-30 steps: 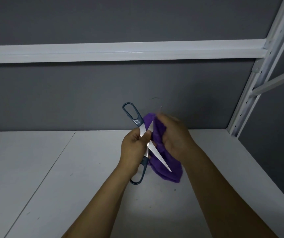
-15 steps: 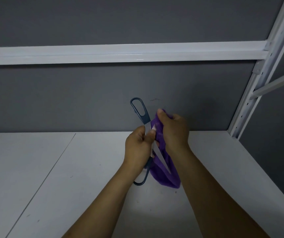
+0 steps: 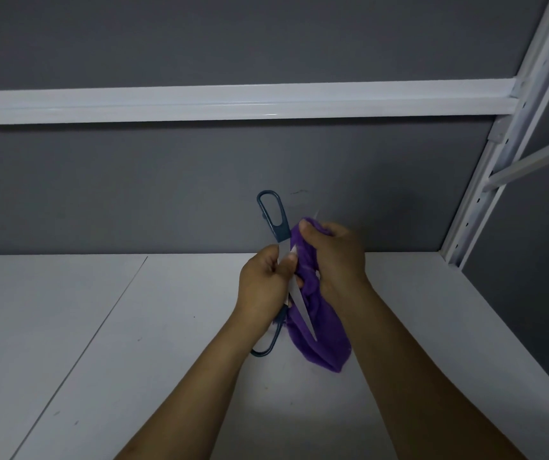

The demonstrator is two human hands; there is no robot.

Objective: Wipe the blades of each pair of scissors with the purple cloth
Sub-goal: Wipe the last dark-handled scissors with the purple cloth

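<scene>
Dim, grey light mutes every colour. A brighter pool falls on the desk between the forearms and fades toward dark corners. A small glare spot sits on the white shelf rail. One blade of the scissors gleams pale, and the other blade's upper tip is motion-blurred. The wide lens bends the rail slightly and leans the upright post.

Scissors in left hand, cloth in right hand, above shelf.
</scene>
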